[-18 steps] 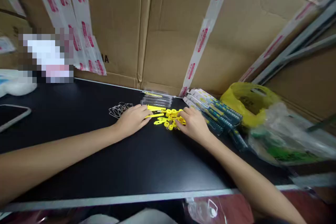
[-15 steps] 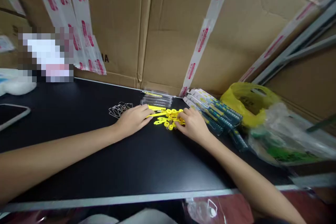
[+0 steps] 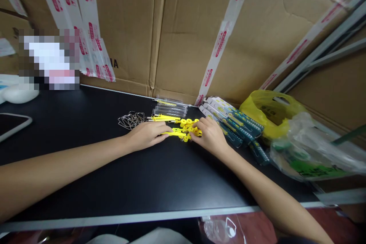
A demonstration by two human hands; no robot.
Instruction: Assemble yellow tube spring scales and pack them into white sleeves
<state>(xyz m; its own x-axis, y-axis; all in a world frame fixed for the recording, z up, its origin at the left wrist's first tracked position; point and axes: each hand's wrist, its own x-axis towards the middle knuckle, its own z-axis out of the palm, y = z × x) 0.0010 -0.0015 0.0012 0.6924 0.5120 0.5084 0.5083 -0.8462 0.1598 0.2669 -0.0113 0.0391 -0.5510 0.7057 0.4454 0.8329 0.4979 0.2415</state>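
Bright yellow plastic pieces with round, ring-like ends (image 3: pixel 188 122) lie bunched on the black table between my hands. My left hand (image 3: pixel 147 135) is closed, thumb and fingers pinching a slim yellow plastic strip (image 3: pixel 175 134) that points right. My right hand (image 3: pixel 210 133) curls over the right side of the bunch, its fingertips closed on yellow pieces there and partly hiding them. Bent metal wire loops (image 3: pixel 130 121) lie just behind my left wrist. Straight yellow strips (image 3: pixel 166 117) extend from near these loops toward the rings.
Clear plastic tubes (image 3: pixel 171 107) lie behind the bunch, against a cardboard box (image 3: pixel 183 45). Teal-and-white packages (image 3: pixel 234 120) are stacked on the right, beside a yellow bag (image 3: pixel 268 110) and a clear plastic bag (image 3: pixel 309 148). A phone (image 3: pixel 13 126) lies far left on the table (image 3: pixel 137 183).
My left hand has shifted slightly toward me, with the pinched yellow strip now lower across the bunch. Straight yellow strips behind it have come into view. My right hand has barely moved.
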